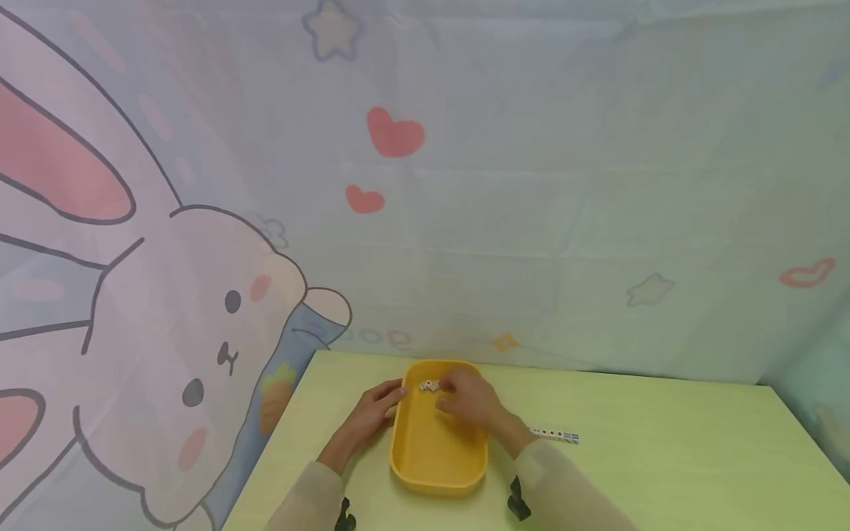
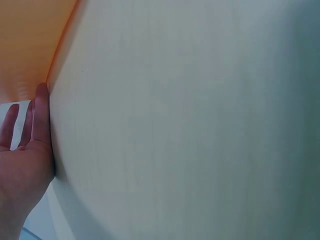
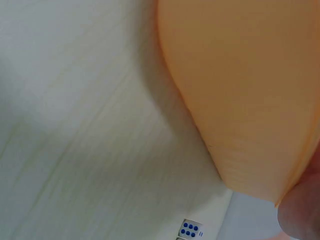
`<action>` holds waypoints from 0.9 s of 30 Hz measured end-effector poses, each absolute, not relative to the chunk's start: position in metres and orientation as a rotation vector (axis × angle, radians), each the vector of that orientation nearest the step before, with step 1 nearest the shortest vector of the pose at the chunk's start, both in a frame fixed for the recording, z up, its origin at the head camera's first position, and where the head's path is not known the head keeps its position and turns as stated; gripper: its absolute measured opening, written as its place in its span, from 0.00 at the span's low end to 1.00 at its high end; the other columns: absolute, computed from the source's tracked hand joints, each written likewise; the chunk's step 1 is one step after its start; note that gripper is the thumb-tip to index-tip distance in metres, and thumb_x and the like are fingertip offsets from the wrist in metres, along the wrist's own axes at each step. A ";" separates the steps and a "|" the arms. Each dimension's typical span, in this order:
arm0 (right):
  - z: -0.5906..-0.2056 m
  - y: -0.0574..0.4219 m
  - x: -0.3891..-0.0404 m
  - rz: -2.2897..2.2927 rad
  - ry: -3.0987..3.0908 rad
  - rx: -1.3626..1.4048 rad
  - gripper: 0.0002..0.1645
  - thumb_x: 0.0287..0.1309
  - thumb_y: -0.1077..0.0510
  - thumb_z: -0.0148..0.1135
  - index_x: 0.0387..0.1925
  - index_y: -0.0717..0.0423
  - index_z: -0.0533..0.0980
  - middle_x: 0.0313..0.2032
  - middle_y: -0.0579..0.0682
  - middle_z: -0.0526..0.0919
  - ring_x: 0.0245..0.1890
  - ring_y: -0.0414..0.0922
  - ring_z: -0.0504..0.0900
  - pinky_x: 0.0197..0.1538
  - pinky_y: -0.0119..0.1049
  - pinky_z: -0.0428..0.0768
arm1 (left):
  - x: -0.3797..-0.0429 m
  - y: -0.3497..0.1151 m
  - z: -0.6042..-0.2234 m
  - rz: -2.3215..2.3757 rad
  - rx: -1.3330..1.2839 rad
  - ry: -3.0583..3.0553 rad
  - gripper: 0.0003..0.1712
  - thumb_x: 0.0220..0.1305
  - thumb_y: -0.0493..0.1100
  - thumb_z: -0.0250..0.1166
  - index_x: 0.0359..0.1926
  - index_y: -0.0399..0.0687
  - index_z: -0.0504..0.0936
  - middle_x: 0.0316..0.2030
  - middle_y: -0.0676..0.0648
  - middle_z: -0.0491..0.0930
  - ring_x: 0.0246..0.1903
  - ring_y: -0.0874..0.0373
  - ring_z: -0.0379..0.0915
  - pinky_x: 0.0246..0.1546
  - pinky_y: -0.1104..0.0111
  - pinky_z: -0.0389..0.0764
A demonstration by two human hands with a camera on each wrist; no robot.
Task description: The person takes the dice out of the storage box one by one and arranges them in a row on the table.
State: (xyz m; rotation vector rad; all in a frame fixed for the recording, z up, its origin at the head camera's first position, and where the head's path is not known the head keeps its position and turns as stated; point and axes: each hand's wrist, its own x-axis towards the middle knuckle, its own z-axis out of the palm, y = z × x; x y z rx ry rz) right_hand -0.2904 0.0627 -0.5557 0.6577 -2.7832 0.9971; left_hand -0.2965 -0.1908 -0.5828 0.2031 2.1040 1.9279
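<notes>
Pastel printed cloth [image 1: 505,184] hangs beyond the yellow tray [image 1: 438,453], which stands on your tabletop [image 1: 697,450]. Inside the tray, at its far end, lies a small cluster of dice [image 1: 427,386]; a row of dice [image 1: 556,434] runs along the tabletop to the tray's right, partly covered by your right wrist [image 1: 514,436]. Your left grip [image 1: 367,417] is loose, with fingers fairly straight against the outside of the tray's left wall, seemingly steadying it. Your right grip [image 1: 477,402] reaches over the tray's far right part, fingers bent beside the cluster; you cannot tell from these views whether it holds a die. You appear to be picking at the loose dice in the tray. Your next move probably calls for a light fingertip pinch on a single die, with the tray kept still.
</notes>
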 end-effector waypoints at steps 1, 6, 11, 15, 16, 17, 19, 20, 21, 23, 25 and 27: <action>-0.556 0.062 -0.290 0.957 -2.807 0.639 0.17 0.58 0.55 0.76 0.46 0.58 0.86 0.43 0.50 0.86 0.46 0.50 0.83 0.53 0.51 0.83 | -0.296 -0.190 -0.582 1.923 0.205 2.112 0.32 0.81 0.52 0.61 0.75 0.38 0.72 0.71 0.34 0.73 0.64 0.42 0.76 0.51 0.63 0.87; -0.558 0.059 -0.288 0.794 -2.847 0.623 0.17 0.57 0.55 0.76 0.48 0.56 0.87 0.43 0.49 0.88 0.46 0.52 0.85 0.53 0.51 0.84 | -0.295 -0.189 -0.580 1.891 0.232 2.142 0.31 0.82 0.51 0.60 0.76 0.38 0.71 0.71 0.35 0.73 0.64 0.44 0.76 0.51 0.63 0.86; -0.559 0.059 -0.290 0.582 -2.865 0.679 0.14 0.53 0.54 0.72 0.42 0.52 0.88 0.35 0.44 0.85 0.38 0.47 0.82 0.45 0.47 0.83 | -0.297 -0.191 -0.578 1.853 0.313 2.125 0.32 0.83 0.51 0.58 0.77 0.36 0.68 0.72 0.33 0.71 0.64 0.42 0.77 0.54 0.59 0.86; -0.560 0.057 -0.292 0.436 -2.882 0.692 0.04 0.51 0.53 0.72 0.30 0.45 0.83 0.28 0.41 0.77 0.31 0.44 0.76 0.39 0.44 0.80 | -0.300 -0.193 -0.572 1.826 0.387 2.119 0.33 0.83 0.50 0.58 0.77 0.33 0.67 0.71 0.31 0.71 0.63 0.40 0.75 0.51 0.60 0.87; -0.560 0.056 -0.292 0.414 -2.884 0.688 0.04 0.51 0.54 0.72 0.28 0.44 0.82 0.27 0.40 0.76 0.31 0.44 0.76 0.39 0.44 0.79 | -0.300 -0.193 -0.571 1.823 0.390 2.112 0.33 0.83 0.49 0.58 0.77 0.33 0.67 0.71 0.31 0.71 0.64 0.39 0.75 0.51 0.60 0.87; -0.561 0.056 -0.292 0.397 -2.880 0.690 0.04 0.51 0.54 0.72 0.26 0.44 0.82 0.26 0.40 0.76 0.31 0.44 0.76 0.38 0.43 0.79 | -0.300 -0.193 -0.570 1.817 0.392 2.110 0.33 0.83 0.49 0.58 0.77 0.34 0.67 0.71 0.31 0.71 0.64 0.39 0.75 0.51 0.60 0.87; -0.562 0.055 -0.291 0.383 -2.863 0.696 0.06 0.51 0.56 0.72 0.24 0.44 0.81 0.26 0.40 0.76 0.30 0.44 0.76 0.38 0.44 0.79 | -0.300 -0.194 -0.569 1.809 0.397 2.107 0.32 0.84 0.47 0.57 0.77 0.34 0.66 0.72 0.31 0.70 0.65 0.39 0.74 0.52 0.58 0.87; -0.563 0.055 -0.291 0.383 -2.854 0.701 0.07 0.51 0.57 0.72 0.23 0.43 0.80 0.25 0.40 0.76 0.29 0.44 0.76 0.38 0.44 0.79 | -0.299 -0.194 -0.569 1.805 0.401 2.108 0.31 0.84 0.46 0.57 0.78 0.34 0.66 0.72 0.31 0.70 0.65 0.39 0.74 0.54 0.57 0.86; -0.563 0.055 -0.291 0.380 -2.848 0.704 0.08 0.51 0.58 0.71 0.23 0.43 0.80 0.24 0.40 0.76 0.29 0.43 0.76 0.39 0.44 0.79 | -0.299 -0.194 -0.568 1.804 0.404 2.108 0.31 0.84 0.46 0.56 0.78 0.34 0.66 0.72 0.31 0.69 0.65 0.38 0.74 0.55 0.56 0.86; -0.564 0.055 -0.292 0.370 -2.835 0.713 0.09 0.52 0.60 0.71 0.22 0.43 0.80 0.23 0.40 0.76 0.28 0.43 0.76 0.39 0.43 0.79 | -0.299 -0.193 -0.568 1.800 0.405 2.117 0.29 0.84 0.44 0.55 0.78 0.35 0.66 0.73 0.32 0.69 0.66 0.38 0.73 0.57 0.54 0.85; -0.564 0.055 -0.292 0.356 -2.833 0.715 0.11 0.52 0.61 0.70 0.22 0.43 0.79 0.22 0.39 0.76 0.27 0.43 0.75 0.39 0.43 0.79 | -0.300 -0.192 -0.567 1.802 0.415 2.130 0.29 0.84 0.43 0.55 0.78 0.34 0.66 0.73 0.31 0.68 0.66 0.37 0.72 0.58 0.52 0.84; -0.564 0.057 -0.292 0.338 -2.839 0.711 0.11 0.53 0.60 0.71 0.22 0.42 0.79 0.22 0.39 0.76 0.27 0.43 0.75 0.39 0.42 0.79 | -0.300 -0.191 -0.567 1.803 0.415 2.135 0.29 0.84 0.43 0.55 0.78 0.34 0.66 0.74 0.32 0.68 0.66 0.36 0.72 0.58 0.52 0.84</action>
